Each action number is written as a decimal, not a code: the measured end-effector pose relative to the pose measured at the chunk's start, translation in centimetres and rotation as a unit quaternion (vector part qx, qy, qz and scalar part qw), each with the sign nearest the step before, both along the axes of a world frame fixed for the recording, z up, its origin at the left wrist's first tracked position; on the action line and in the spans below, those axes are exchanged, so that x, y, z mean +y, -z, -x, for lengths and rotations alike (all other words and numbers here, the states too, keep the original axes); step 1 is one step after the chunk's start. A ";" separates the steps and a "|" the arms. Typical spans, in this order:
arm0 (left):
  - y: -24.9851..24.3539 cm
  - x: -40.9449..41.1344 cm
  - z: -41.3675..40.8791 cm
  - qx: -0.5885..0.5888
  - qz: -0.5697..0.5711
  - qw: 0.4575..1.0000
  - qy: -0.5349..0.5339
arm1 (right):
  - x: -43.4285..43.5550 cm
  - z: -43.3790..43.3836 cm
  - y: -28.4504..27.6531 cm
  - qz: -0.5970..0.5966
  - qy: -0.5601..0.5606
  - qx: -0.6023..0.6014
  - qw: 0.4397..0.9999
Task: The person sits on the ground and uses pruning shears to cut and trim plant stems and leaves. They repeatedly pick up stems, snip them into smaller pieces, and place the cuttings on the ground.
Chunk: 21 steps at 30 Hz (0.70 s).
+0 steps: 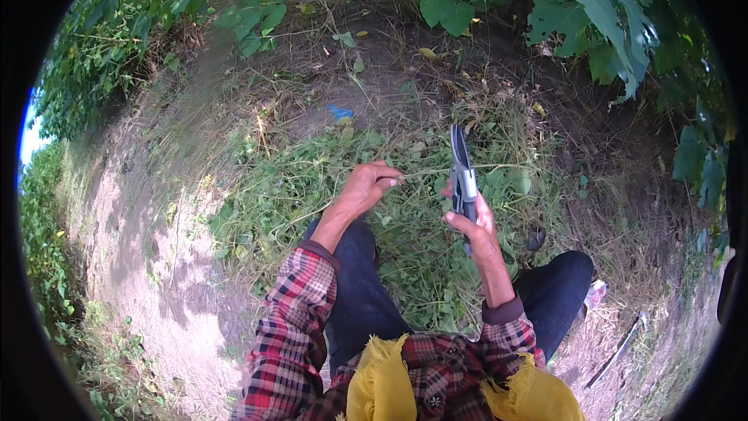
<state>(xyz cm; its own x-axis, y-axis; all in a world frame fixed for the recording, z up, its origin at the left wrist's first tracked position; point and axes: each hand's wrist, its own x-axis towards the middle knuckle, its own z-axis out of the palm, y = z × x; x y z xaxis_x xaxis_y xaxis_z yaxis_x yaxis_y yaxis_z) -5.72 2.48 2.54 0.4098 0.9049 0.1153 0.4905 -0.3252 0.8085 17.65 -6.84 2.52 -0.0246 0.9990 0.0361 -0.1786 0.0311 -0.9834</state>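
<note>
My left hand (365, 187) pinches the end of a thin pale green stem (429, 173) between thumb and fingers. The stem stretches to the right, towards the metal head of a pair of pruning shears (464, 184). My right hand (482, 225) is wrapped around the handles of these shears, whose dark blade points away from me. Whether the stem passes between the blades or behind them, I cannot tell. Beneath both hands lies a heap of cut green vines and weeds (409, 263), spread between my bent knees.
Broad-leaved plants (447, 9) hang over the far side and upper right. A blue scrap (340, 111) lies on the soil beyond the heap. Near my right knee are a dark lump (534, 238) and a white-and-red object (595, 295). A long thin tool (616, 351) rests at lower right.
</note>
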 end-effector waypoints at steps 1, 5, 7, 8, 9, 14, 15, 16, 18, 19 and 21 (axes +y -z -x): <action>0.0 0.0 0.0 0.001 0.007 1.000 0.015 | 0.4 0.3 -0.1 0.012 -0.016 0.021 1.000; 0.4 0.0 0.3 0.001 0.027 0.998 0.054 | 1.2 2.1 -0.9 0.000 -0.019 0.081 0.997; 0.6 0.1 0.4 -0.015 0.030 0.998 0.060 | 1.4 2.6 -1.2 -0.017 -0.018 0.120 0.993; 0.7 0.1 0.5 -0.020 0.042 0.998 0.053 | 1.4 2.5 -1.5 -0.018 -0.026 0.131 0.991; 0.6 0.1 0.6 -0.025 0.054 0.997 0.045 | 1.4 2.5 -1.8 -0.019 -0.035 0.141 0.989; 0.0 -0.1 0.6 -0.008 0.049 0.998 0.048 | 2.0 2.7 -3.6 -0.040 -0.032 0.138 0.989; 0.0 -0.1 0.6 -0.009 0.056 0.997 0.046 | 2.3 2.8 -3.8 -0.044 -0.028 0.136 0.989; -0.1 -0.1 0.7 -0.010 0.062 0.997 0.043 | 2.5 3.0 -3.9 -0.048 -0.025 0.133 0.990; -0.4 0.0 1.0 -0.059 0.037 0.998 -0.004 | 2.6 2.9 -4.6 -0.039 0.000 0.146 0.989; -0.6 0.1 1.3 -0.085 0.025 0.996 -0.028 | 3.0 2.6 -4.3 -0.062 0.015 0.172 0.983; 1.4 1.5 3.3 -0.161 0.032 0.982 -0.089 | 3.3 0.8 -4.2 -0.076 0.067 0.185 0.978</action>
